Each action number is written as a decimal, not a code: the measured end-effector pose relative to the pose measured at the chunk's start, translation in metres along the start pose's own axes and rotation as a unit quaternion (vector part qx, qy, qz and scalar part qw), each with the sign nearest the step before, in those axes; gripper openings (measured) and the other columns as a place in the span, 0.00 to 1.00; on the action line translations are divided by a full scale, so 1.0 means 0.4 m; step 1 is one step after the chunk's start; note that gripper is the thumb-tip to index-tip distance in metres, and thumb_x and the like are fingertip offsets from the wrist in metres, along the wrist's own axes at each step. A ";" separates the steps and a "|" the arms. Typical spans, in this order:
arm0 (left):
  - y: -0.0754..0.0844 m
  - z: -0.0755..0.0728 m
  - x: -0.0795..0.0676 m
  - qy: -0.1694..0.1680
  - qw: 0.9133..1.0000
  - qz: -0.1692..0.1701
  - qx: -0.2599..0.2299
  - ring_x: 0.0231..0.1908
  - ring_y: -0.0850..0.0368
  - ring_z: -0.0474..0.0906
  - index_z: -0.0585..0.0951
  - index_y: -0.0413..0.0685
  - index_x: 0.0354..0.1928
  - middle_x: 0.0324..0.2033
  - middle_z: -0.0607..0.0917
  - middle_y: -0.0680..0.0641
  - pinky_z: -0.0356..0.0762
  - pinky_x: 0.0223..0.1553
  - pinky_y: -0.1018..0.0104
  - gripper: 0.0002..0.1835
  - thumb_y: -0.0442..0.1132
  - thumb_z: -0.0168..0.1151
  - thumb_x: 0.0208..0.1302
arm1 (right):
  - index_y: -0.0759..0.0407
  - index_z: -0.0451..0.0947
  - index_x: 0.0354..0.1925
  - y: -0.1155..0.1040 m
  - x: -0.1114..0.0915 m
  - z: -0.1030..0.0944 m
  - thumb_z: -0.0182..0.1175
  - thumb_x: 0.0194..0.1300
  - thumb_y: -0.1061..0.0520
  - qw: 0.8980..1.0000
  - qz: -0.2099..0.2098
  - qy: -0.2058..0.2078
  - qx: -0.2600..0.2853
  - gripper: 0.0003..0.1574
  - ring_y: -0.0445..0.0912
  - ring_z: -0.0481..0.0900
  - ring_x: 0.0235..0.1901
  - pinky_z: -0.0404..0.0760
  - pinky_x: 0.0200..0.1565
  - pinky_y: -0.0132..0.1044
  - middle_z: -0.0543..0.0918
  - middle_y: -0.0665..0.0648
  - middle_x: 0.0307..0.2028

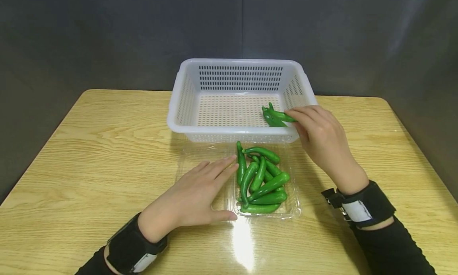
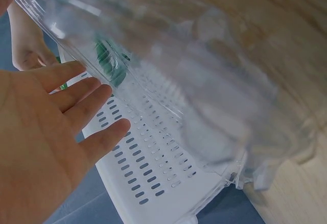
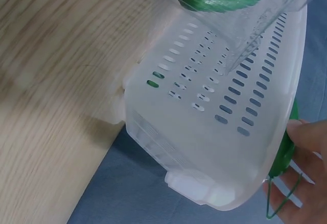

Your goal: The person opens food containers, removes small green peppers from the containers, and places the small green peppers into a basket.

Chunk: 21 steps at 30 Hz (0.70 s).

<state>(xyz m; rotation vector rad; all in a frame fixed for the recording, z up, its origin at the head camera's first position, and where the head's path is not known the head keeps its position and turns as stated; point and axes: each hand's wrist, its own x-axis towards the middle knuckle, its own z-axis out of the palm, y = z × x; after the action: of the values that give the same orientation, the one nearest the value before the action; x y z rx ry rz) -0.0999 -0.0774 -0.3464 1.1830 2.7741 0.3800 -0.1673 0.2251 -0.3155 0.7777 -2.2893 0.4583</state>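
Note:
My right hand (image 1: 322,137) pinches a green chili pepper (image 1: 282,116) at the front right corner of a white plastic basket (image 1: 214,129). In the right wrist view, the held pepper (image 3: 282,158) shows at the rim with a thin green loop hanging from it. Another green pepper (image 1: 273,121) lies inside the basket below it. My left hand (image 1: 200,191), fingers extended, is over the clear plastic clamshell box (image 1: 295,211), its fingertips at the fold beside the peppers. Several green peppers (image 1: 269,185) lie heaped in the box's right half.
The basket stands on a wooden table (image 1: 107,147), directly behind the clear box. The box's lid half (image 1: 189,157) lies folded out to the left, partly under my left hand. A dark curtain-like backdrop (image 1: 143,40) rises behind the table.

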 end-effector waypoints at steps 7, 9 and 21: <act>-0.001 0.000 0.001 -0.003 1.000 0.002 0.006 0.75 0.49 0.49 0.56 0.43 0.77 0.77 0.50 0.46 0.48 0.73 0.48 0.57 0.73 0.61 0.55 | 0.67 0.82 0.51 0.005 -0.005 0.001 0.63 0.57 0.78 1.000 0.015 -0.013 -0.003 0.23 0.60 0.79 0.48 0.78 0.52 0.55 0.83 0.64 0.49; -0.001 -0.001 0.001 -0.002 1.000 0.004 0.005 0.75 0.48 0.50 0.56 0.42 0.77 0.77 0.50 0.46 0.48 0.73 0.47 0.58 0.73 0.61 0.55 | 0.67 0.82 0.51 0.007 -0.006 0.002 0.63 0.57 0.78 1.000 0.017 -0.015 -0.005 0.23 0.60 0.79 0.49 0.78 0.52 0.55 0.83 0.65 0.49; -0.001 0.001 0.001 -0.003 1.000 0.000 0.006 0.75 0.49 0.49 0.56 0.43 0.77 0.77 0.50 0.47 0.48 0.73 0.48 0.58 0.73 0.61 0.55 | 0.69 0.82 0.51 0.017 -0.011 0.009 0.64 0.56 0.78 0.999 0.017 -0.027 -0.012 0.23 0.60 0.78 0.51 0.76 0.56 0.54 0.83 0.65 0.49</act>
<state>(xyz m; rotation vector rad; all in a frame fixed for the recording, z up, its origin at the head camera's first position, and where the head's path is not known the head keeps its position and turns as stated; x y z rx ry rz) -0.1004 -0.0772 -0.3470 1.1853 2.7746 0.3610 -0.1711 0.2302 -0.3219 0.7481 -2.3565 0.4298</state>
